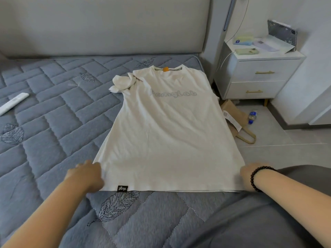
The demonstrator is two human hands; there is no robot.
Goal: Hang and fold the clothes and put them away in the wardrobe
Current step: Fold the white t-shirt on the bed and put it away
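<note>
T-shirt (166,136) flat on mattress (53,108) | left grip (86,174), right grip (248,177) pinch hem corners

A white T-shirt (164,133) lies spread flat on the grey-blue quilted bed (53,108), collar toward the headboard, its left sleeve crumpled. The left hand (87,176) and the right hand (248,178), wearing a dark bead bracelet (256,178), each rest at a hem corner. A white remote (13,102) lies well apart.
</note>
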